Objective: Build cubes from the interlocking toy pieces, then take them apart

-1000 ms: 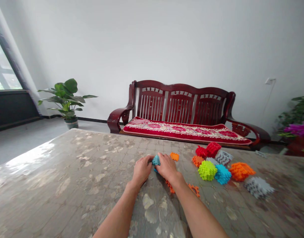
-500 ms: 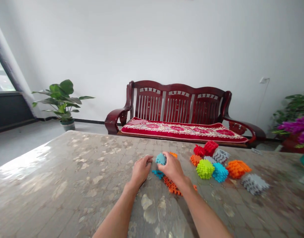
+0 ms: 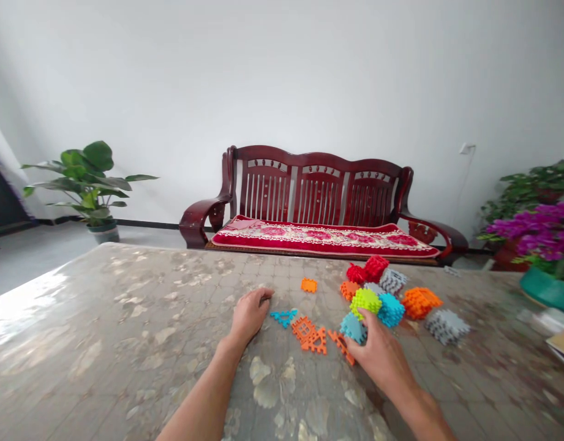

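My right hand (image 3: 377, 344) has its thumb and fingers around a stack of pale teal interlocking toy tiles (image 3: 353, 328), beside the other stacks. A lime green stack (image 3: 365, 304) and a bright blue stack (image 3: 391, 310) are just beyond its fingertips. My left hand (image 3: 252, 311) rests on the table, holding nothing, its fingers loosely extended. Loose flat pieces lie between the hands: a blue triangular piece (image 3: 284, 317), an orange window tile (image 3: 303, 329), an orange triangular piece (image 3: 316, 343) and another orange piece (image 3: 341, 348) near my right thumb. Farther off lies a small orange tile (image 3: 309, 285).
Red stacks (image 3: 376, 268), an orange stack (image 3: 421, 302) and grey stacks (image 3: 447, 326) stand to the right on the patterned table (image 3: 139, 367). A teal pot (image 3: 545, 290) with purple flowers is at the right edge. Behind the table stands a wooden bench (image 3: 318, 190).
My right hand has carried the teal stack rightward to the other stacks, uncovering the loose orange pieces. My left hand stays about where it was on the table. The view has turned slightly right.
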A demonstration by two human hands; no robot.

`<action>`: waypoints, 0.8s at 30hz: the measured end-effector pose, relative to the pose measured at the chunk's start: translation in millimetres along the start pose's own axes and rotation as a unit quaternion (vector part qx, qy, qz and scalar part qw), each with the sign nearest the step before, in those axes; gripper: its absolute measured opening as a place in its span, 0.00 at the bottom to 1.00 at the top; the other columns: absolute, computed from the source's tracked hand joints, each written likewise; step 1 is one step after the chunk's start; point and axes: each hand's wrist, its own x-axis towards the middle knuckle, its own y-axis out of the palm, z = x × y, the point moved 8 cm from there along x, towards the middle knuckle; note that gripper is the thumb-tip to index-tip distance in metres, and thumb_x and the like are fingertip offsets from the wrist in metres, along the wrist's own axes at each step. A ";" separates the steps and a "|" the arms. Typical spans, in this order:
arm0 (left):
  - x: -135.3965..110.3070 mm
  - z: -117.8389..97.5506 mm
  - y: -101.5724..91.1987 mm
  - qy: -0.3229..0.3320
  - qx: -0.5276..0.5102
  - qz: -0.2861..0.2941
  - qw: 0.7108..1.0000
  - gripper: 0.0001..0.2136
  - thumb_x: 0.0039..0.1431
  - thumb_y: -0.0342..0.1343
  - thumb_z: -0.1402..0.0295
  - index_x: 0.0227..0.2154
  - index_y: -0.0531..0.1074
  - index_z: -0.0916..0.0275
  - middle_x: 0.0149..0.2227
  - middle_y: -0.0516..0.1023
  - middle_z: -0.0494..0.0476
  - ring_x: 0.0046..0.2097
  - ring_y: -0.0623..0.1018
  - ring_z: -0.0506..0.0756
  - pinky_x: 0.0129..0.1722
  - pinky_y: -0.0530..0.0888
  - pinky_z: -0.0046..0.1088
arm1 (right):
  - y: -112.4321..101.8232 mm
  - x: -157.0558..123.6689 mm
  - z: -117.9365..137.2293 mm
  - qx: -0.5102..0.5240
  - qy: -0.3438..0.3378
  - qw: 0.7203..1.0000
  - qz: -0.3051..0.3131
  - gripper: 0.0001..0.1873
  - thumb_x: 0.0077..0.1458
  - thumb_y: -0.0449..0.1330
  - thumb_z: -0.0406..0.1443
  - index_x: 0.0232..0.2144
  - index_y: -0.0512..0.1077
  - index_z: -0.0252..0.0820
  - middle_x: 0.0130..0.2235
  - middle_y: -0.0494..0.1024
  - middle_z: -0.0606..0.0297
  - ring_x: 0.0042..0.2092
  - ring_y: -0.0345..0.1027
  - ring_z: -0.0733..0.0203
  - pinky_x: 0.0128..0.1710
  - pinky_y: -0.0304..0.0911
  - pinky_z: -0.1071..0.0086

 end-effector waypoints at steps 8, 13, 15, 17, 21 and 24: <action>0.6 -0.8 -0.3 0.001 0.003 0.003 1.000 0.16 0.54 0.49 0.74 0.41 0.77 0.57 0.43 0.82 0.52 0.47 0.78 0.55 0.50 0.70 0.29 | -26.9 13.2 -37.2 -0.160 0.070 0.984 -0.019 0.25 0.53 0.56 0.42 0.50 0.65 0.35 0.43 0.78 0.47 0.44 0.74 0.46 0.39 0.62 0.63; 1.1 1.1 1.3 0.007 0.002 0.001 1.000 0.15 0.54 0.49 0.74 0.41 0.77 0.56 0.44 0.82 0.51 0.48 0.78 0.54 0.50 0.69 0.29 | -25.6 14.1 -43.2 -0.143 0.070 0.987 -0.004 0.24 0.52 0.55 0.43 0.49 0.65 0.38 0.44 0.78 0.50 0.44 0.73 0.47 0.40 0.61 0.63; 1.2 1.7 1.8 0.007 0.003 0.001 1.000 0.15 0.54 0.49 0.74 0.41 0.77 0.56 0.44 0.81 0.51 0.48 0.77 0.54 0.51 0.69 0.29 | -25.7 14.0 -41.7 -0.133 0.065 0.989 0.003 0.25 0.51 0.56 0.43 0.50 0.65 0.37 0.44 0.78 0.50 0.45 0.73 0.47 0.41 0.61 0.63; 1.2 1.7 1.9 0.005 0.003 0.003 1.000 0.15 0.54 0.49 0.74 0.41 0.77 0.56 0.44 0.81 0.51 0.48 0.77 0.54 0.51 0.69 0.29 | -28.2 13.6 -41.0 -0.127 0.064 0.990 0.011 0.25 0.50 0.56 0.43 0.50 0.65 0.38 0.44 0.78 0.51 0.45 0.73 0.47 0.40 0.61 0.64; 1.2 0.4 1.0 0.007 0.005 0.004 1.000 0.15 0.54 0.49 0.74 0.41 0.77 0.56 0.44 0.81 0.51 0.48 0.77 0.54 0.51 0.69 0.29 | -36.6 12.7 -49.5 -0.122 0.074 0.989 0.036 0.25 0.48 0.56 0.43 0.49 0.66 0.41 0.44 0.78 0.52 0.44 0.73 0.49 0.38 0.61 0.65; 1.6 0.1 0.8 0.009 0.007 0.003 1.000 0.15 0.54 0.48 0.73 0.41 0.77 0.56 0.44 0.82 0.52 0.48 0.78 0.54 0.50 0.69 0.29 | -38.5 11.4 -61.9 -0.127 0.088 0.986 0.057 0.24 0.47 0.56 0.43 0.47 0.67 0.41 0.45 0.78 0.52 0.43 0.74 0.47 0.36 0.60 0.65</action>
